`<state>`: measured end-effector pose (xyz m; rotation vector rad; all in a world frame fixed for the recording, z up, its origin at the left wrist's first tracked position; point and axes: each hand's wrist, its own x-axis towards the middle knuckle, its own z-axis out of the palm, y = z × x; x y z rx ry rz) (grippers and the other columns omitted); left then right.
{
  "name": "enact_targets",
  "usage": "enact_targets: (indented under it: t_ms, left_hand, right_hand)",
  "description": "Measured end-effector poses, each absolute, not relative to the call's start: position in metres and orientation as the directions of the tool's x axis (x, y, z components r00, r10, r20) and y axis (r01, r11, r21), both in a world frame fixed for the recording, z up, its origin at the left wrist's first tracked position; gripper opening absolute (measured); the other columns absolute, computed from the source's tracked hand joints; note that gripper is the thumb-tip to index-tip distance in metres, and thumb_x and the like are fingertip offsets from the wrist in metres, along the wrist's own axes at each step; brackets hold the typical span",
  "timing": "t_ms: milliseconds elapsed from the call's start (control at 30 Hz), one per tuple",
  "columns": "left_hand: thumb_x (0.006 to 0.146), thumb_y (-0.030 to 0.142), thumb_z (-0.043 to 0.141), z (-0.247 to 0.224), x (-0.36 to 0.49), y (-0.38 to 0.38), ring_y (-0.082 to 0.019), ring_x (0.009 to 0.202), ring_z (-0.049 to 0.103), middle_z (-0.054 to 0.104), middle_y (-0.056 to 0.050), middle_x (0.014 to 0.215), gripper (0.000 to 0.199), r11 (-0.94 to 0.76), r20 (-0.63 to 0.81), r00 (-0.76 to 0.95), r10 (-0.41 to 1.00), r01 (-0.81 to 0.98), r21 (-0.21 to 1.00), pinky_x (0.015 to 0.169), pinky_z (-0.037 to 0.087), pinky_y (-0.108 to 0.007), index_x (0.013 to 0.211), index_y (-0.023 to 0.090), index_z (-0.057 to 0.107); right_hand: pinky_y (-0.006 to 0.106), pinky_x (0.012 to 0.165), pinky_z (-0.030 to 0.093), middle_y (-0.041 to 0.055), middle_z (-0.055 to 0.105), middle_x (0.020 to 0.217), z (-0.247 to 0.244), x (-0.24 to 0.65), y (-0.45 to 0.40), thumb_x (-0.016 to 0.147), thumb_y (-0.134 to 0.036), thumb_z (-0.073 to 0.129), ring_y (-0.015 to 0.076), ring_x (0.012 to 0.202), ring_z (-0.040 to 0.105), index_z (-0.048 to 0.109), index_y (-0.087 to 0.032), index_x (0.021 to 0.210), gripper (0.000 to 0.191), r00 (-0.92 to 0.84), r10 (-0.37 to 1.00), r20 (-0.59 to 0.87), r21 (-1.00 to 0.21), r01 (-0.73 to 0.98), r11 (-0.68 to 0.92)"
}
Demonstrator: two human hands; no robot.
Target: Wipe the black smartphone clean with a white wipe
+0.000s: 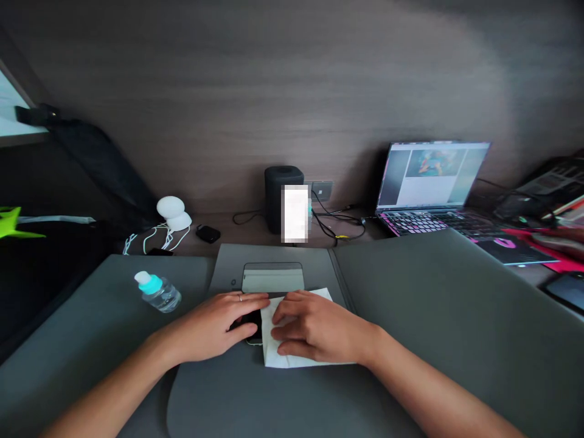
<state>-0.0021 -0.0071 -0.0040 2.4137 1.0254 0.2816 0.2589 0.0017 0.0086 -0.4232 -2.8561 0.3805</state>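
A folded white tissue (275,358) lies on the grey desk mat in front of me, partly over a flat black device (253,327) that looks like a phone. My right hand (314,328) rests on the tissue, fingers bent and fingertips pressed down on it. At the device's left end is my left hand (214,327), its fingers stretched out and thumb apart, touching the device and reaching the tissue's edge. Most of the device is hidden under the tissue and hands. Just beyond the hands, a pale grey rectangular panel (272,278) is set in the mat's raised flap.
A clear bottle with a turquoise collar (159,293) stands tilted in view at left. Behind are a white round camera (173,213), a small black case (208,233), a black speaker (274,201) and cables. An open laptop (431,182) sits right; dark bags (86,152) hang left.
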Motion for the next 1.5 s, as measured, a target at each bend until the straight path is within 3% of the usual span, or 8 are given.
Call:
enact_targets:
  t_ms: [100, 200, 467, 733, 933, 1133, 1500]
  left_hand:
    - [0.093, 0.033, 0.059, -0.005, -0.003, -0.008, -0.023, 0.104, 0.065, 0.056, -0.001, 0.143, 0.057, -0.546, -0.045, 0.662, 0.748, 0.652, 0.526, 0.097, 0.050, -0.041, 0.147, 0.037, 0.042]
    - [0.090, 0.034, 0.062, -0.005, -0.004, -0.010, -0.021, 0.091, 0.064, 0.060, -0.003, 0.136, 0.060, -0.516, -0.065, 0.642, 0.764, 0.669, 0.535, 0.090, 0.051, -0.040, 0.147, 0.036, 0.043]
    - [0.080, 0.036, 0.071, -0.002, -0.004, -0.010, -0.024, 0.094, 0.061, 0.061, -0.004, 0.133, 0.075, -0.471, -0.106, 0.632, 0.767, 0.668, 0.575, 0.090, 0.048, -0.040, 0.148, 0.035, 0.041]
    - [0.079, 0.037, 0.071, 0.000, -0.003, -0.010, -0.025, 0.094, 0.061, 0.066, -0.004, 0.121, 0.074, -0.464, -0.112, 0.627, 0.771, 0.673, 0.576, 0.089, 0.048, -0.039, 0.148, 0.034, 0.043]
    - [0.079, 0.039, 0.071, -0.002, -0.004, -0.009, -0.025, 0.094, 0.061, 0.061, -0.004, 0.132, 0.072, -0.467, -0.100, 0.626, 0.773, 0.669, 0.579, 0.090, 0.048, -0.039, 0.147, 0.035, 0.045]
    - [0.080, 0.039, 0.071, -0.003, -0.004, -0.009, -0.024, 0.091, 0.062, 0.061, -0.004, 0.134, 0.073, -0.485, -0.086, 0.645, 0.760, 0.650, 0.585, 0.090, 0.049, -0.040, 0.148, 0.034, 0.043]
    - [0.080, 0.039, 0.070, -0.003, -0.005, -0.008, -0.025, 0.097, 0.063, 0.054, -0.002, 0.145, 0.073, -0.484, -0.082, 0.640, 0.764, 0.654, 0.582, 0.095, 0.048, -0.042, 0.147, 0.035, 0.044]
  right_hand:
    - [0.034, 0.087, 0.045, 0.0077, 0.066, 0.104, 0.009, 0.265, 0.006, 0.097, -0.033, 0.057, 0.0181, 0.096, 0.060, 0.073, -0.018, 0.102, 0.023, -0.926, 0.334, 0.175, -0.303, 0.272, 0.913]
    - [0.035, 0.089, 0.046, 0.0094, 0.065, 0.108, 0.008, 0.268, 0.008, 0.096, -0.030, 0.058, 0.0191, 0.098, 0.059, 0.073, -0.017, 0.106, 0.021, -0.919, 0.346, 0.188, -0.280, 0.287, 0.916]
    - [0.033, 0.089, 0.048, 0.0089, 0.064, 0.111, 0.011, 0.268, 0.008, 0.095, -0.028, 0.061, 0.0191, 0.101, 0.058, 0.071, -0.015, 0.110, 0.023, -0.906, 0.392, 0.158, -0.339, 0.323, 0.884]
    - [0.035, 0.093, 0.047, 0.0089, 0.063, 0.110, 0.013, 0.272, 0.011, 0.094, -0.026, 0.062, 0.0198, 0.106, 0.058, 0.069, -0.017, 0.112, 0.022, -0.906, 0.407, 0.115, -0.446, 0.318, 0.836]
    - [0.036, 0.095, 0.047, 0.0100, 0.062, 0.111, 0.009, 0.268, 0.012, 0.094, -0.025, 0.062, 0.0199, 0.106, 0.057, 0.068, -0.017, 0.115, 0.024, -0.905, 0.401, 0.143, -0.507, 0.281, 0.815]
    - [0.036, 0.095, 0.046, 0.0094, 0.060, 0.108, 0.010, 0.274, 0.014, 0.092, -0.024, 0.064, 0.0198, 0.104, 0.057, 0.069, -0.016, 0.110, 0.020, -0.877, 0.467, 0.110, -0.543, 0.341, 0.768]
    - [0.035, 0.096, 0.045, 0.0078, 0.059, 0.105, 0.015, 0.280, 0.018, 0.092, -0.022, 0.063, 0.0193, 0.104, 0.055, 0.069, -0.017, 0.107, 0.017, -0.884, 0.465, 0.041, -0.611, 0.346, 0.712]
